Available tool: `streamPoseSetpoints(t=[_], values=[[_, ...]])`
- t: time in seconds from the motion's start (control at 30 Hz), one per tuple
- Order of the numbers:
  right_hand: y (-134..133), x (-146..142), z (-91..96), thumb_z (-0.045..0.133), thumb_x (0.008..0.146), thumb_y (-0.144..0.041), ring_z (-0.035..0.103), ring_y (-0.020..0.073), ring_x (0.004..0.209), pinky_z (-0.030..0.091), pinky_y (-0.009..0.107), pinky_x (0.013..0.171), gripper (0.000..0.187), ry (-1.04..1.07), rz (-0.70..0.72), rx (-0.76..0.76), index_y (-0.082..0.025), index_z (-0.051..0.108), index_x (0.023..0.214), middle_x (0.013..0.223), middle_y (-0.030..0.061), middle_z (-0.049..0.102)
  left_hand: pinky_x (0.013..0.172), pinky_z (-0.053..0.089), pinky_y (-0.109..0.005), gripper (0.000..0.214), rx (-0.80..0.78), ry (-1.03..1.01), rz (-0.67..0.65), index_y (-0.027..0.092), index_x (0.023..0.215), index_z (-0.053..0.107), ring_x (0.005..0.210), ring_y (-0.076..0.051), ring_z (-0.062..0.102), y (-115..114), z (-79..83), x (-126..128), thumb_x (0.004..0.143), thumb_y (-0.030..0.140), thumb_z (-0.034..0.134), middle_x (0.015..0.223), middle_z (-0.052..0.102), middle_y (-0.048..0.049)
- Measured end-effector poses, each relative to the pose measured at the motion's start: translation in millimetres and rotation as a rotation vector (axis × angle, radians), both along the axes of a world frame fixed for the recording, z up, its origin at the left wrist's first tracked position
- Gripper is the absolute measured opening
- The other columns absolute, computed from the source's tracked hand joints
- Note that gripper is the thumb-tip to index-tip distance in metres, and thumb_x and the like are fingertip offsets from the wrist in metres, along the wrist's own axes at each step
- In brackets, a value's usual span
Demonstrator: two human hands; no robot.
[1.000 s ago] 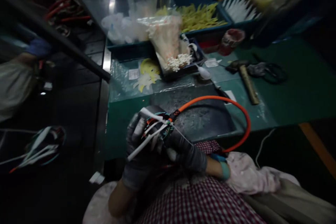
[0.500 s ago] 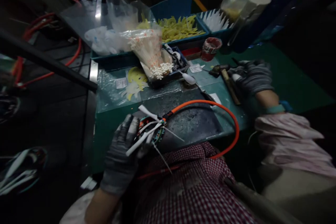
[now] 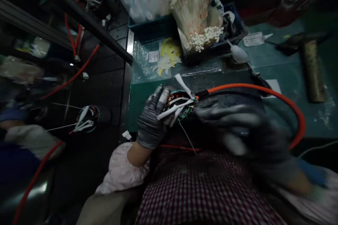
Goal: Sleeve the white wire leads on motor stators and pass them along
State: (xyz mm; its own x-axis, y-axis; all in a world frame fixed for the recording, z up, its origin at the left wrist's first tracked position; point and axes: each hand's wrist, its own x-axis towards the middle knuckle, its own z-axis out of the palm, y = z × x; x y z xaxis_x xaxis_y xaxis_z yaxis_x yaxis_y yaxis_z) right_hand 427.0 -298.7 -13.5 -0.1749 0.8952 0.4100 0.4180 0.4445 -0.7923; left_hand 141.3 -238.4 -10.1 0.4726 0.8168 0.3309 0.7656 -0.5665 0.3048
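Here the left hand (image 3: 151, 121) clasps the wire coil (image 3: 181, 108) with curled fingers; blurred right hand (image 3: 245, 130) unreadable

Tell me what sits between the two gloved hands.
Head view: the wire bundle, gripped by the left hand, beside the blurred right hand.

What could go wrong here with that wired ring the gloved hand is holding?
1. The right hand is blurred in motion close to the wired ring; it might snag the loose white ties sticking out.
2. The orange cable loops wide over the green bench and past its edge; if it catches, it could tug the ring from the left hand.
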Motion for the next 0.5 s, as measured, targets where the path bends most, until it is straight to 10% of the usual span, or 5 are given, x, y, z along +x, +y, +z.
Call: streamPoseSetpoints(t=[0.17, 0.5], values=[[9, -58, -26.6, 0.060, 0.099, -0.017, 0.082, 0.0301, 0.119, 0.069, 0.046, 0.105, 0.034, -0.015, 0.129, 0.025, -0.023, 0.076, 0.129, 0.130, 0.0107, 0.083, 0.132, 0.047, -0.047, 0.062, 0.050, -0.020, -0.030, 0.021, 0.171, 0.043, 0.158, -0.032, 0.054, -3, -2.7, 0, 0.115, 0.047, 0.050, 0.166, 0.059, -0.0173], [26, -76, -31.1, 0.055, 0.099, -0.012, 0.080, 0.0291, 0.119, 0.064, 0.051, 0.113, 0.039, -0.159, 0.241, -0.090, -0.026, 0.081, 0.126, 0.129, 0.0065, 0.083, 0.133, 0.044, -0.048, 0.054, 0.058, -0.077, -0.045, 0.020, 0.165, 0.052, 0.158, -0.032, 0.054, -5, -14.0, -2, 0.116, 0.041, 0.047, 0.167, 0.058, -0.0180]])
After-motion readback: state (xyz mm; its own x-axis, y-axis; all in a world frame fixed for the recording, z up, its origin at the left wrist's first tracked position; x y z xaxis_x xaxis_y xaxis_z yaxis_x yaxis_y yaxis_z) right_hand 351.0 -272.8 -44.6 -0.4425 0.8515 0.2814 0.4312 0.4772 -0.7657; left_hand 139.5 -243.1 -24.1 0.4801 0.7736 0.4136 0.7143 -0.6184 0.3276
